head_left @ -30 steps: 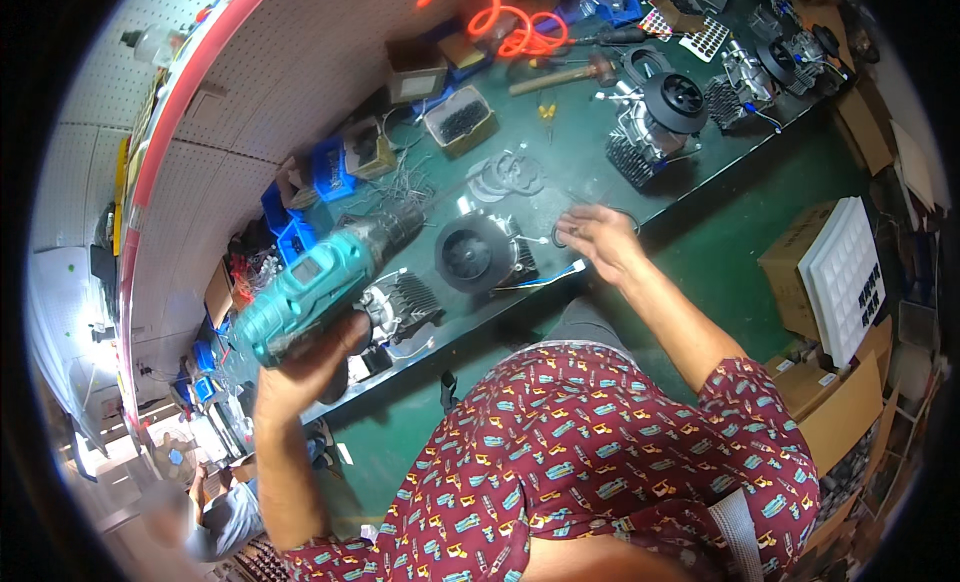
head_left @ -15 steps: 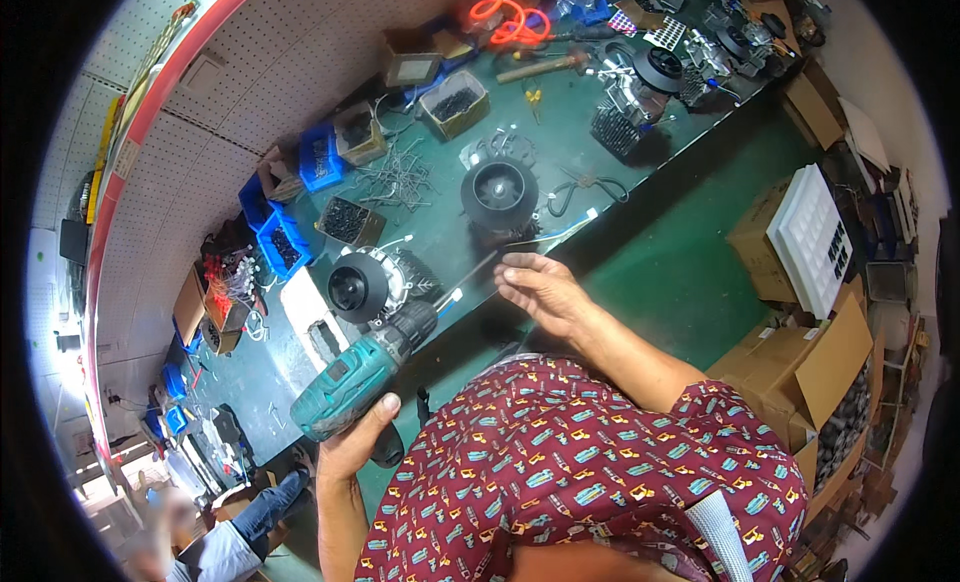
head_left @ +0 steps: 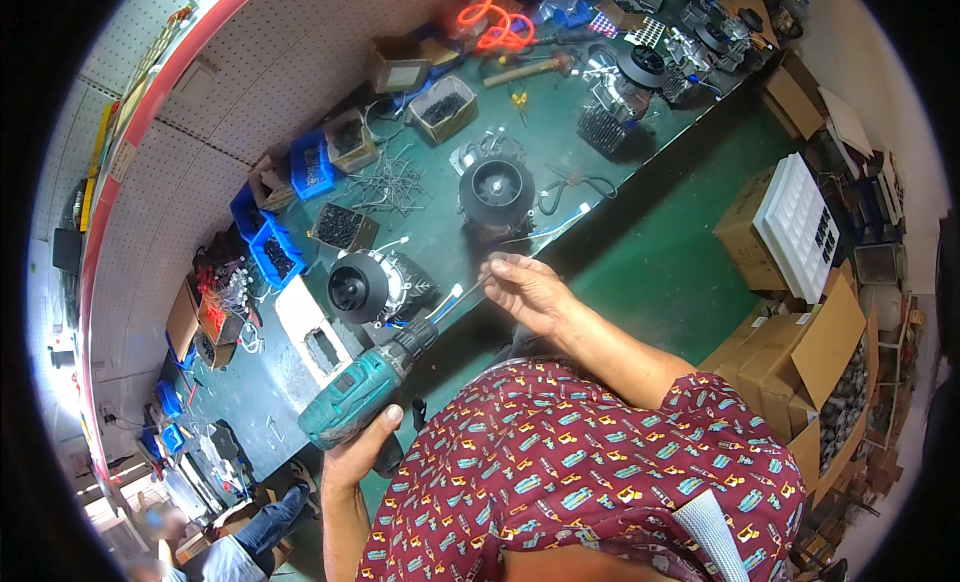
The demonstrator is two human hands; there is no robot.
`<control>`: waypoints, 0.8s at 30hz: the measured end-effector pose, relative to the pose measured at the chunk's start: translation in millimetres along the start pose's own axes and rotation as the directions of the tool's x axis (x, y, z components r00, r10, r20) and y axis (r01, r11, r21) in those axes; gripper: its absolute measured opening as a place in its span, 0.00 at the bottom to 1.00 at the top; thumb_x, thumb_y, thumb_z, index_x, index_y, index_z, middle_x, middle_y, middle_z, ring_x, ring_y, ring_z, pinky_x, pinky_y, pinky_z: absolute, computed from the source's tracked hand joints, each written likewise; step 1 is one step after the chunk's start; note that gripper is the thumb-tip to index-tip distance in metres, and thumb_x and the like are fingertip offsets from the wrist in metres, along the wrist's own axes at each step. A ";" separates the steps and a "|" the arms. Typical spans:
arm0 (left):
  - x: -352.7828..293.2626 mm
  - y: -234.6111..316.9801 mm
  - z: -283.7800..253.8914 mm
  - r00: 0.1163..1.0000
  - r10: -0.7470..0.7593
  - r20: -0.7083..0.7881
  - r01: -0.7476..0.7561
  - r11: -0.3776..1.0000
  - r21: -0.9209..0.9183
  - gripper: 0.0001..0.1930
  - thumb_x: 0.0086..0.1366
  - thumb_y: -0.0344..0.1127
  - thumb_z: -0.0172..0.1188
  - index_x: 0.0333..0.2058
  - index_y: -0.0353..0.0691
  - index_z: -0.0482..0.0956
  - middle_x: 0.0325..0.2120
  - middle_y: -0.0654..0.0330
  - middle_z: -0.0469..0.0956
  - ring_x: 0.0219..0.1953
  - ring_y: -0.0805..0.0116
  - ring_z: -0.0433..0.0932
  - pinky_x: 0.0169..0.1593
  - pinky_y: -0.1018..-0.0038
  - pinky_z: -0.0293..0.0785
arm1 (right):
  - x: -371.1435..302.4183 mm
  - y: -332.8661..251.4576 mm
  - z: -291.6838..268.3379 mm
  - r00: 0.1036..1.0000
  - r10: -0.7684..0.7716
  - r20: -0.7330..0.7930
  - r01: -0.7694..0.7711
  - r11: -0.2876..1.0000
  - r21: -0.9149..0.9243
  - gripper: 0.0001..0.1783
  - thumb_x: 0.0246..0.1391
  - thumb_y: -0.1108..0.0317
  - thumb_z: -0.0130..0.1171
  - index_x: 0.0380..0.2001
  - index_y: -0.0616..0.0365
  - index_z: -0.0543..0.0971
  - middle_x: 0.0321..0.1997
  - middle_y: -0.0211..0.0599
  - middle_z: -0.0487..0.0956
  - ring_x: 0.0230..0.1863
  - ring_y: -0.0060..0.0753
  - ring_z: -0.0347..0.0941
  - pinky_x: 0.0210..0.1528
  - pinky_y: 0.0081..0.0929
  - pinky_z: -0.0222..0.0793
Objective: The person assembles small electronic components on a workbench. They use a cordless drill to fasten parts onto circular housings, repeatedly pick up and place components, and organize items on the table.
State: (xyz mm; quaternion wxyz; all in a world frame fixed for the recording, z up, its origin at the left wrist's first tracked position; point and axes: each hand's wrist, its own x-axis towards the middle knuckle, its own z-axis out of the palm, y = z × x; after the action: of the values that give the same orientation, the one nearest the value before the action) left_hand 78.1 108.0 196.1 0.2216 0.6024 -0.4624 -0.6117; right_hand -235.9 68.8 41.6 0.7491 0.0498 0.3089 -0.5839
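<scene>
A teal cordless drill (head_left: 350, 400) is gripped in my left hand (head_left: 362, 450), its long thin bit slanting up to the right. My right hand (head_left: 532, 294) has thumb and fingers pinched at the bit's tip; whatever sits between them is too small to make out. Just beyond the right fingers, a motor unit with a round black fan housing (head_left: 497, 192) stands on the green bench (head_left: 420, 257). Another unit with a black fan (head_left: 358, 288) and metal fins lies above the drill, its white connector wires near the bit.
Pliers (head_left: 578, 187) lie right of the middle unit. Behind are loose wires (head_left: 392, 182), a box of black screws (head_left: 345, 225), blue bins (head_left: 275, 250) and a hammer (head_left: 525, 72). More motor units (head_left: 620, 92) stand at the far right. Cartons (head_left: 770, 362) are on the floor; another person sits lower left.
The drill has shifted slightly right and its bit tip now meets my right fingers. My right hand has moved a little left. The whole view has shifted slightly.
</scene>
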 end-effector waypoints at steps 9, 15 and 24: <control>24.0 22.6 -3.6 0.765 0.512 0.391 -0.640 0.540 0.546 0.11 0.54 0.25 0.70 0.37 0.38 0.82 0.29 0.58 0.82 0.28 0.60 0.82 0.33 0.71 0.77 | 15.9 -5.7 -13.2 0.974 0.224 0.021 -0.223 0.974 -0.044 0.11 0.62 0.73 0.59 0.43 0.70 0.78 0.43 0.47 0.82 0.44 0.35 0.81 0.50 0.27 0.82; 16.0 -5.5 -12.0 0.874 0.435 0.218 -0.479 0.695 0.536 0.09 0.55 0.25 0.70 0.36 0.38 0.82 0.30 0.57 0.83 0.29 0.61 0.83 0.33 0.70 0.77 | 24.1 -2.1 -10.2 0.962 0.274 0.008 -0.273 0.961 -0.050 0.12 0.63 0.71 0.58 0.43 0.71 0.78 0.45 0.47 0.81 0.46 0.36 0.80 0.52 0.32 0.81; 32.7 39.3 15.2 0.872 0.393 0.293 -0.484 0.598 0.639 0.10 0.55 0.23 0.70 0.37 0.36 0.82 0.30 0.56 0.83 0.29 0.65 0.82 0.35 0.72 0.76 | 44.6 14.5 -3.3 0.966 0.255 0.030 -0.256 0.967 0.017 0.12 0.67 0.73 0.49 0.47 0.69 0.76 0.47 0.47 0.81 0.48 0.40 0.80 0.53 0.37 0.80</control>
State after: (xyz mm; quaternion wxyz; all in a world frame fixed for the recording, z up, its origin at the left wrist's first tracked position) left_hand 46.8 66.9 209.1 0.0941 0.4693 -0.8033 -0.3543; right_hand -218.4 37.1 11.5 0.8216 0.0890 0.2836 -0.4865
